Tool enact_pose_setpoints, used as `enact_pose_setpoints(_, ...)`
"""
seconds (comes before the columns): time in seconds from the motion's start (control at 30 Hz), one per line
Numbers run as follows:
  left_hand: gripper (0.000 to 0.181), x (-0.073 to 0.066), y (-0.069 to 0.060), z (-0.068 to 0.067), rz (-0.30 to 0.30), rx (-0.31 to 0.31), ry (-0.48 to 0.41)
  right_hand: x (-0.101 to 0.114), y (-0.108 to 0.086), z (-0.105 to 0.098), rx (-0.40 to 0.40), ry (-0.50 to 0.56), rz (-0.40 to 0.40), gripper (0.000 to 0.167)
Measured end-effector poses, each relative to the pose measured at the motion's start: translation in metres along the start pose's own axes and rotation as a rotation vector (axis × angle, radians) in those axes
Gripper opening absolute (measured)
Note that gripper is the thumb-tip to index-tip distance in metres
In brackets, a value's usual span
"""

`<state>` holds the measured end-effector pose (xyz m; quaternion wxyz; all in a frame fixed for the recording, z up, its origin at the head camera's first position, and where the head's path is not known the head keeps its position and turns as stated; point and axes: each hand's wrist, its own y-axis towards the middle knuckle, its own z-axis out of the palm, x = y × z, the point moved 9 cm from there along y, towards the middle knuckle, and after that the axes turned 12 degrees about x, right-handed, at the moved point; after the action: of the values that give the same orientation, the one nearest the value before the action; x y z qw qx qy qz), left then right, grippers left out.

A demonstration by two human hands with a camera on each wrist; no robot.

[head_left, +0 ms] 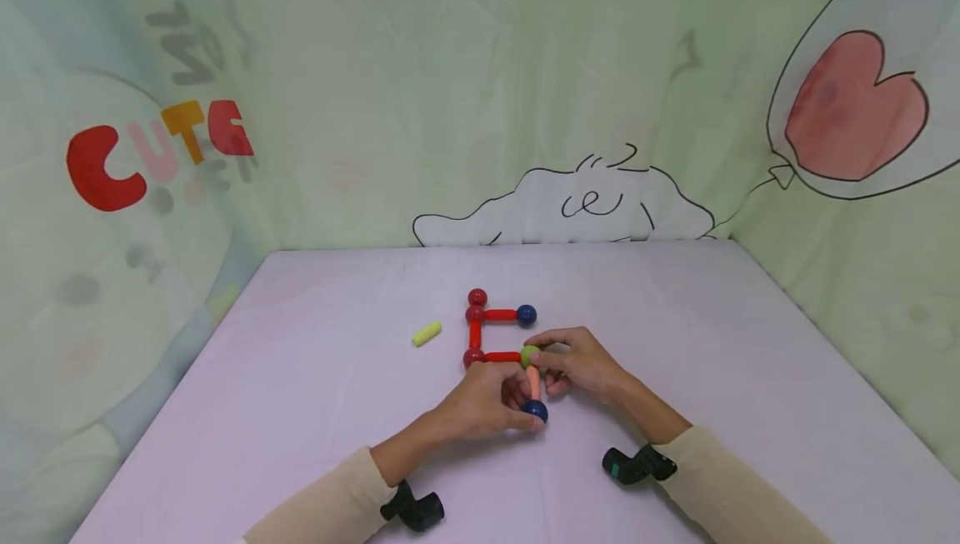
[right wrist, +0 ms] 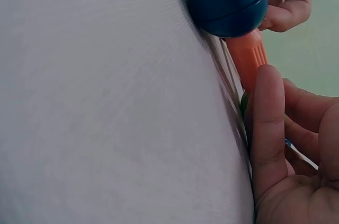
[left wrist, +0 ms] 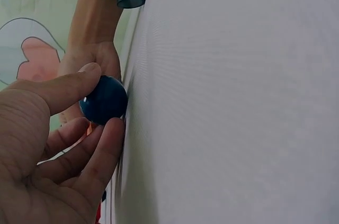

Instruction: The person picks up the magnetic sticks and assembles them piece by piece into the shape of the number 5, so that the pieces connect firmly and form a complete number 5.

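My left hand (head_left: 480, 401) pinches a dark blue ball (head_left: 537, 413) between thumb and fingers; the left wrist view shows the same blue ball (left wrist: 105, 102) close up. An orange rod (head_left: 533, 381) runs from it to a yellow-green ball (head_left: 528, 355), which my right hand (head_left: 588, 367) holds between thumb and fingers. From the green ball a red rod (head_left: 501, 357) leads left to a red ball (head_left: 472, 356). Another red rod (head_left: 476, 334) joins that to a second red ball (head_left: 475, 315). In the right wrist view the ribbed orange rod (right wrist: 247, 57) meets the blue ball.
A third red ball (head_left: 477, 297) touches the frame's far corner. There, a red rod (head_left: 500, 315) extends right to another blue ball (head_left: 527, 315). One loose yellow rod (head_left: 427, 333) lies left on the pale table (head_left: 300, 377). Printed curtains (head_left: 375, 111) border the table.
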<state>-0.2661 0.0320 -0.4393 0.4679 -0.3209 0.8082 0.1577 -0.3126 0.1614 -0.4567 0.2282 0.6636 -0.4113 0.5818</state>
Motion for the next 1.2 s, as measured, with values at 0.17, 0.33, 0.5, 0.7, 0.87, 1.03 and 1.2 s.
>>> enact_pose_setpoints(0.17, 0.031, 0.000, 0.001, 0.000, -0.005, 0.015, 0.016, 0.000, 0.000, -0.001, 0.006, 0.001, -0.003, 0.043)
enact_pose_setpoints(0.33, 0.031, -0.001, 0.001, -0.001, -0.012, 0.051, 0.047, 0.000, 0.000, -0.001, 0.012, 0.000, -0.013, 0.042)
enact_pose_setpoints(0.5, 0.032, 0.004, 0.002, -0.011, -0.014, 0.062, 0.062, 0.001, 0.001, -0.002, 0.013, 0.000, -0.021, 0.042)
enact_pose_setpoints(0.7, 0.031, 0.010, 0.002, -0.019, -0.030, 0.071, 0.060, 0.001, 0.001, -0.004, 0.013, -0.005, -0.016, 0.042)
enact_pose_setpoints(0.87, 0.023, 0.013, 0.003, -0.021, -0.031, 0.086, 0.053, 0.001, 0.001, -0.004, 0.016, -0.005, -0.019, 0.042)
enact_pose_setpoints(1.03, 0.018, 0.013, 0.001, -0.022, -0.011, 0.116, 0.035, -0.001, 0.001, -0.002, 0.019, 0.007, -0.024, 0.042)
enact_pose_setpoints(1.2, 0.012, 0.013, 0.000, -0.028, 0.004, 0.194, -0.060, -0.002, -0.001, 0.000, 0.022, 0.003, -0.032, 0.041)
